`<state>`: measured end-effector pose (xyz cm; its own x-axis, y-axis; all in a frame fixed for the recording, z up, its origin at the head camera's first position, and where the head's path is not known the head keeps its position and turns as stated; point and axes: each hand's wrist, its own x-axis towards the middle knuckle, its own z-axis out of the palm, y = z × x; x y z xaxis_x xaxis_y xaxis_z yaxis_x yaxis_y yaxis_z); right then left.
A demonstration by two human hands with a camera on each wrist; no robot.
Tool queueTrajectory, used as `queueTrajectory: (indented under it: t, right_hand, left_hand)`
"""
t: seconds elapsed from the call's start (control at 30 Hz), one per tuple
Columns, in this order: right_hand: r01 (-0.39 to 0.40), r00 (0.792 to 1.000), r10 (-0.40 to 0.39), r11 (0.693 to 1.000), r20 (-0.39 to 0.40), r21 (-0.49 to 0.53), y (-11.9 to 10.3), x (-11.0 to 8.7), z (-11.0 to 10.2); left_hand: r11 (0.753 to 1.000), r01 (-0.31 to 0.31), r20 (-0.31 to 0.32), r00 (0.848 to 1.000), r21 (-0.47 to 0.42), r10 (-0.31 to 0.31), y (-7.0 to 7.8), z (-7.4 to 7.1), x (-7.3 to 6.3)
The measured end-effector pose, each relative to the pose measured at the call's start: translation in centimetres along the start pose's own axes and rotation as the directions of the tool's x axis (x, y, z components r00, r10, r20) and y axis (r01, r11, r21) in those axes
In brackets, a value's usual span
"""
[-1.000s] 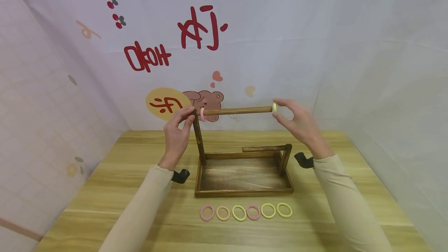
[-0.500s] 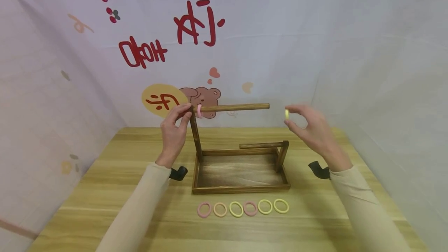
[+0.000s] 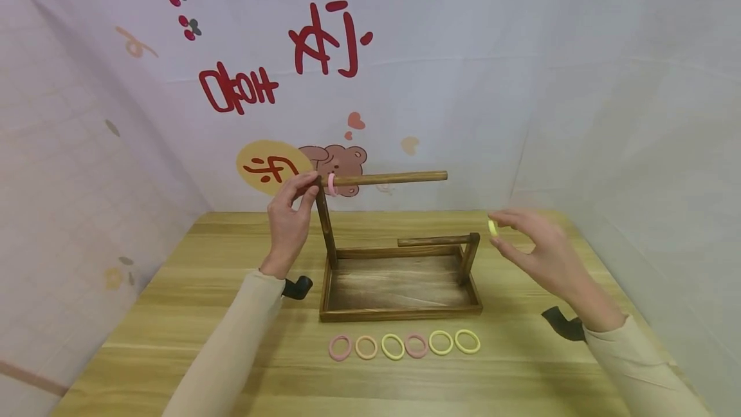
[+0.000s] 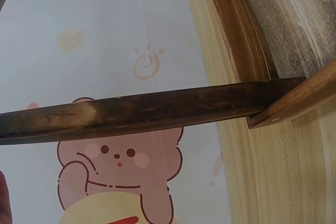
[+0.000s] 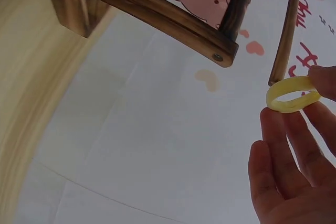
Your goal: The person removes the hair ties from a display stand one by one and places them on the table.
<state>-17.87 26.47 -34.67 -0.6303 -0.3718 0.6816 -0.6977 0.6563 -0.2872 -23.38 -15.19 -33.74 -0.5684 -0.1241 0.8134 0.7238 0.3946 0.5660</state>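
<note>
My left hand (image 3: 289, 214) pinches the top of the tall post (image 3: 325, 224) of a dark wooden two-armed rack. Beside those fingers a pink ring (image 3: 332, 185) hangs on the rack's long upper rod (image 3: 399, 178), close to the post. In the left wrist view the post (image 4: 157, 111) crosses the picture, and only a sliver of the hand shows. Between thumb and fingertips my right hand (image 3: 538, 250) holds a yellow ring (image 3: 493, 228) in the air, right of the short lower rod (image 3: 431, 241). The right wrist view shows this yellow ring (image 5: 289, 84) off the rod.
The rack's shallow tray (image 3: 399, 314) stands on a wood-grain table (image 3: 173, 314). In front of it several pink, peach and yellow rings lie in a row, a pink ring (image 3: 340, 347) at its left end. A printed white cloth (image 3: 463, 82) hangs behind.
My right hand has carried the yellow ring away from the long rod's free end, rightward and then down. The left hand stays at the post's top.
</note>
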Motion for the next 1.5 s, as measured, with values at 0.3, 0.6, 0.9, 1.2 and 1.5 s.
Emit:
queueTrajectory:
  t: [0.3,0.6,0.9,1.2,1.5]
  right_hand:
    - [0.045,0.998,-0.045,0.999,0.038,-0.011,-0.6,-2.6,-0.1]
    - [0.060,0.987,-0.055,0.998,0.151,-0.028,-0.5,-5.0,0.5]
    - [0.065,0.958,-0.048,0.997,0.283,-0.052,-0.6,-6.9,1.5]
    - [0.163,0.950,-0.150,0.986,0.273,-0.023,-0.1,-8.8,2.7]
    - [0.101,0.938,-0.085,0.994,0.336,-0.030,0.0,-10.7,3.4]
  left_hand:
    - [1.000,-0.010,-0.011,1.000,0.005,0.010,0.1,0.0,0.1]
    - [1.000,0.006,-0.006,1.000,0.005,-0.006,0.1,0.0,0.2]
    - [1.000,0.018,-0.007,1.000,0.000,-0.018,0.4,-0.1,0.3]
    - [0.999,0.028,-0.008,1.000,-0.017,-0.028,0.5,-0.1,0.1]
    - [0.999,0.030,-0.003,1.000,-0.012,-0.030,0.4,0.0,-0.1]
